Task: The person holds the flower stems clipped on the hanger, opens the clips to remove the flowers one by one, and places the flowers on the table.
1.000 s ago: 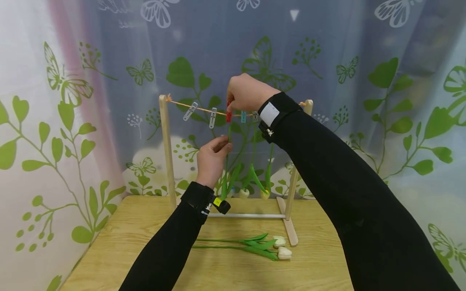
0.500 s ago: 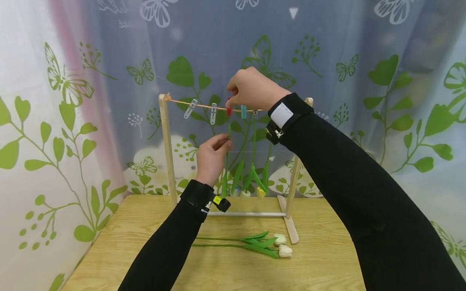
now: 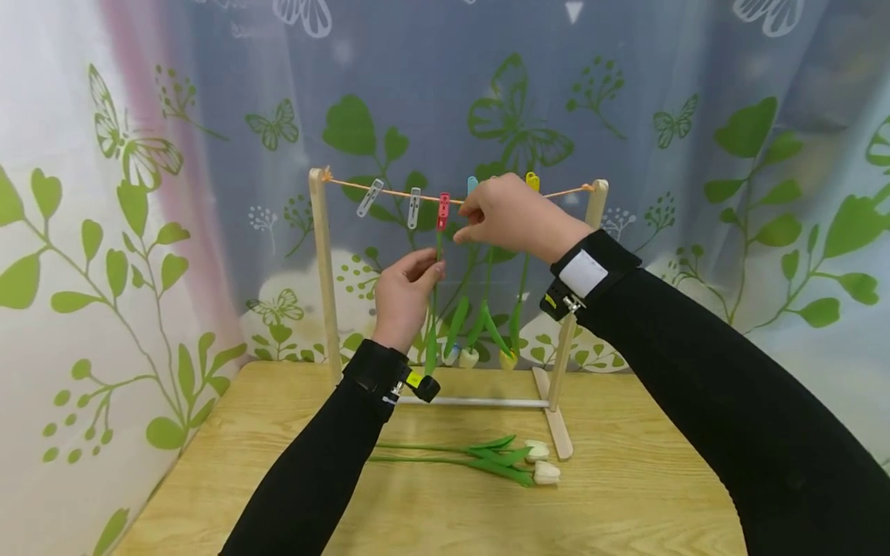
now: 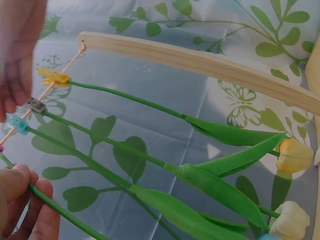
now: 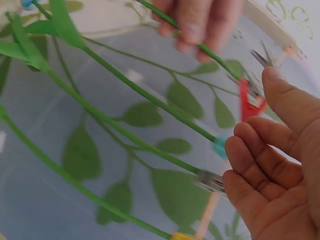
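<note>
Left grip [image 3: 406,289] pinching tulip stem [image 3: 436,297], right hand [image 3: 511,216] loosely curled

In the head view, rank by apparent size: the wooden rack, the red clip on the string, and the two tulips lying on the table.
1. wooden rack, largest by far.
2. two tulips lying on the table, taken together; they lie nearer the camera, though the order holds.
3. red clip, smallest.

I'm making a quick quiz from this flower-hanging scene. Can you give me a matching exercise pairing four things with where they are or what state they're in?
Things:
1. red clip
2. left hand
3. two white tulips
4. two clear clips

Places or states:
A. lying on the wooden table
B. hanging bare on the string, holding nothing
C. pinching a green stem
D. on the string, above that stem

Pairs: 1-D, 2-C, 3-A, 4-B
</note>
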### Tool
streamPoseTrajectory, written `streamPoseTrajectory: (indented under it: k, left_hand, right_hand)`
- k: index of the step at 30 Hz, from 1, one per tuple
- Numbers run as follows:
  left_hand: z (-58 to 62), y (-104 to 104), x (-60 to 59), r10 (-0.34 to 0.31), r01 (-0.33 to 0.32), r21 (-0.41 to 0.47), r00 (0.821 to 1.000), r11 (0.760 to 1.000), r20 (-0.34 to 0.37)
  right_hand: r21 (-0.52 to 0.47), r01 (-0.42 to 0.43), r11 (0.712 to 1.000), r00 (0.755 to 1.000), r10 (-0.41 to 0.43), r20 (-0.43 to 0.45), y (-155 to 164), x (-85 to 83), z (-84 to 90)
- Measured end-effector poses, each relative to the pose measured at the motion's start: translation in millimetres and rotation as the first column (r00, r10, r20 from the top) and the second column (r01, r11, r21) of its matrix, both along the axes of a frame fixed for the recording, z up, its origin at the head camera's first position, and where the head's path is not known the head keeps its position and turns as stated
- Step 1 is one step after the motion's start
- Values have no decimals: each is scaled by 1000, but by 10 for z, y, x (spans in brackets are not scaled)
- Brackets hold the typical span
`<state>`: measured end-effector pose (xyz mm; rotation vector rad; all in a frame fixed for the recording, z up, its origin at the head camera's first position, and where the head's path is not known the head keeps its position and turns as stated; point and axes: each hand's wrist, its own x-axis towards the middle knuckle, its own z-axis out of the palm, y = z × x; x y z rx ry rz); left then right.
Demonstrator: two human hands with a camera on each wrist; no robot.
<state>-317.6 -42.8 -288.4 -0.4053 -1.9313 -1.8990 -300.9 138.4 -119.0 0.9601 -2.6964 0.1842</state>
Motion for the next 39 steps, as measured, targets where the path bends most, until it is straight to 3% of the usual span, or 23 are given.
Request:
streamPoseTrajectory:
  k: [7,14,19,29,39]
  left_hand:
    - [-38,16,79,5,-6,-7,999,1000,-33]
    - [-92,43,123,8,-8,-2,998,1000,-62]
    - [-86,57,175,-14,17,31,998,999,-66]
    - [-30,82,299,-41,46,51,995,998,-91]
    - [42,66,390,-40,48,75,993,996,-113]
  right_hand:
    - [-29,-60,998,998,61,30,52,-3,-477]
    - [-104,-10,995,989,26,146,48,34,-909]
    - [-170,-13,985,987,40,155,76,37,-1237]
    - [-356,94,930,962,7,273,6,90,-1795]
    - [-450,111,886,961,20,277,-82,125,-2142]
